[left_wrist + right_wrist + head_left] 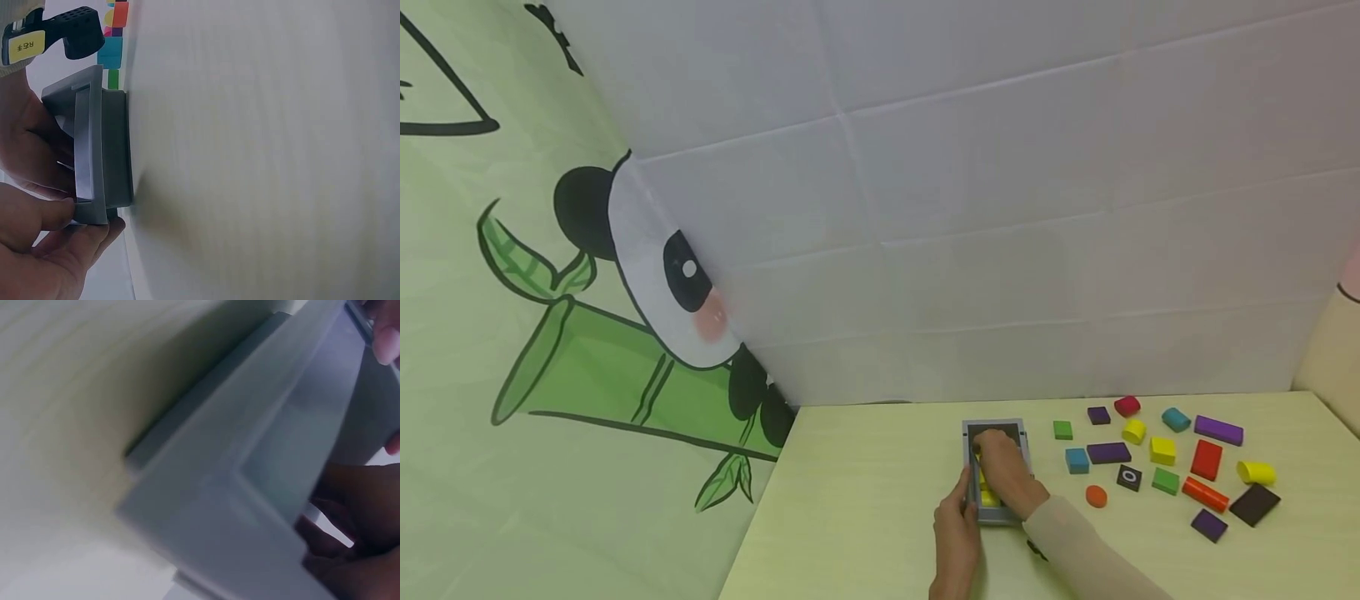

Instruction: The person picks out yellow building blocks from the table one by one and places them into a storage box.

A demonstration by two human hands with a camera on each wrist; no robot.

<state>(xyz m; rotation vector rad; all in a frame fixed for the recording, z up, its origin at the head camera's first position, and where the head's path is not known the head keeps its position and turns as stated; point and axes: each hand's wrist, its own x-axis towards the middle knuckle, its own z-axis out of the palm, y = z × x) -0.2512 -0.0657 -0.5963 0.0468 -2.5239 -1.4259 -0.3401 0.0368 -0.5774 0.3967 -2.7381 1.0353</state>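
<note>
A grey rectangular tray [1000, 517] stands on the table, with yellow blocks [989, 499] showing inside. My left hand [957, 537] holds its left side; in the left wrist view the thumb lies on the rim of the tray [116, 150] and the fingers reach beneath it. My right hand [1003, 473] is down inside the tray, its fingers bent. In the right wrist view the tray's wall [206, 506] partly covers the right hand [369, 512]. Its fingertips are hidden, and I cannot tell whether they hold a block.
To the right of the tray lie several coloured blocks, among them a green square [1062, 430], a blue cube [1077, 461], an orange disc [1096, 497], a red block [1207, 460] and a purple bar [1219, 430]. A white cloth backdrop [1000, 250] rises behind the table [850, 500].
</note>
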